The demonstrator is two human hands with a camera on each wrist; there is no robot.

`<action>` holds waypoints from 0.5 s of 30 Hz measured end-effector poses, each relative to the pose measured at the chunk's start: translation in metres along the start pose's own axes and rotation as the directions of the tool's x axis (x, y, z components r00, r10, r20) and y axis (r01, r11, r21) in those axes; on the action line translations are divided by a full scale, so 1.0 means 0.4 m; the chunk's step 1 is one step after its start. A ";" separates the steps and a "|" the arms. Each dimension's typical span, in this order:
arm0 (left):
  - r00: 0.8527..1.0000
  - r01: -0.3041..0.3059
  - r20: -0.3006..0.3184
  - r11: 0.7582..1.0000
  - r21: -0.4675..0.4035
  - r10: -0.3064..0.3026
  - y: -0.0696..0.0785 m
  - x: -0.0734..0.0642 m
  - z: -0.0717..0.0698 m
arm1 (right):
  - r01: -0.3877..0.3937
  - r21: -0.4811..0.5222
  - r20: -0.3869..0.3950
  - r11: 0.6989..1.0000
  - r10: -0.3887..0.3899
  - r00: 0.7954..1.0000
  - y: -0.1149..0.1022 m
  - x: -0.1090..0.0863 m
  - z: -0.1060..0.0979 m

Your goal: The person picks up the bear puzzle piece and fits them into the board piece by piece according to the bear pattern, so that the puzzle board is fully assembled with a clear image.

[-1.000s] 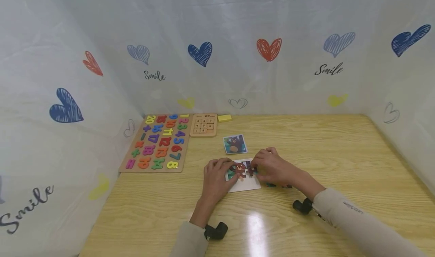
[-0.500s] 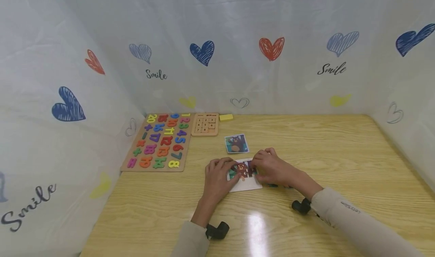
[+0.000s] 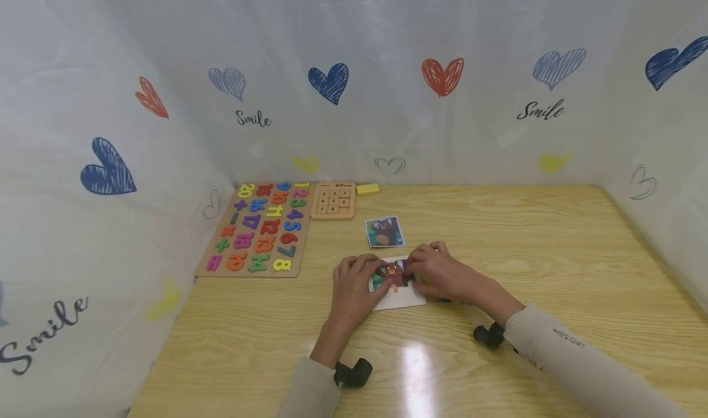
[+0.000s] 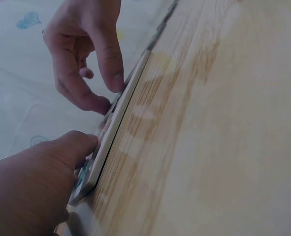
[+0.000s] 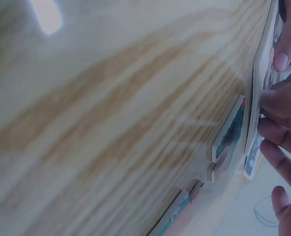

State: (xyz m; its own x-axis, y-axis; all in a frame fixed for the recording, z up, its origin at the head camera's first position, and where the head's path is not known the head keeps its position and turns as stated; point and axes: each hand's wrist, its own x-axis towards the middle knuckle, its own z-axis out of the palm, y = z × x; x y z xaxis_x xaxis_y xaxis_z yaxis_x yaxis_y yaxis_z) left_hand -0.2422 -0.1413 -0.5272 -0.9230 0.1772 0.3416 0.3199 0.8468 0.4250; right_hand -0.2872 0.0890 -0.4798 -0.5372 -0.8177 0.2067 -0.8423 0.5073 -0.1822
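Note:
A jigsaw board [image 3: 401, 299] lies on the table before me, its lower part bare white and its upper part filled with bear-picture pieces [image 3: 393, 273]. My left hand [image 3: 353, 287] grips the board's left side, thumb over the face and fingers curled at the top edge. At the upper right, my right hand [image 3: 445, 275] pinches a dark jigsaw piece [image 3: 408, 271] down against the board beside the bear's head; its fingers hide most of the piece. In the left wrist view, the right thumb and forefinger reach the board's face.
Loose jigsaw pieces [image 5: 229, 130] lie right of the board, mostly beneath the right hand. Behind the board is a bear picture card [image 3: 385, 232]. Farther back stand a number board [image 3: 257, 230], a wooden number slide puzzle [image 3: 333, 200] and a yellow block [image 3: 367, 189].
The gap between the dark piece and the bear's head has closed as the right hand shifted the piece slightly left. The left hand has stayed in place.

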 end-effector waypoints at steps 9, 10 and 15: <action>1.000 0.006 0.003 1.000 -0.002 -0.006 0.004 0.002 -0.005 | 0.067 -0.091 -0.039 0.994 -0.071 0.997 -0.003 -0.010 -0.001; 1.000 0.007 0.001 1.000 -0.004 -0.007 0.004 0.002 -0.005 | 0.073 -0.099 -0.044 0.992 -0.077 0.996 -0.003 -0.009 -0.001; 1.000 0.011 -0.002 1.000 -0.010 -0.011 0.004 0.001 -0.002 | 0.097 -0.139 -0.060 0.985 -0.106 0.993 -0.006 -0.009 0.002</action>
State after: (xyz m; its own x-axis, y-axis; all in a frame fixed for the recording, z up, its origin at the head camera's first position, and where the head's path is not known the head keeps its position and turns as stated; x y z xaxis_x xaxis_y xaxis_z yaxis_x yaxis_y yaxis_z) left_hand -0.2418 -0.1401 -0.5257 -0.9260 0.1672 0.3385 0.3120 0.8438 0.4367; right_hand -0.2832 0.0905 -0.4811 -0.4465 -0.8491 0.2822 -0.8883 0.4586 -0.0254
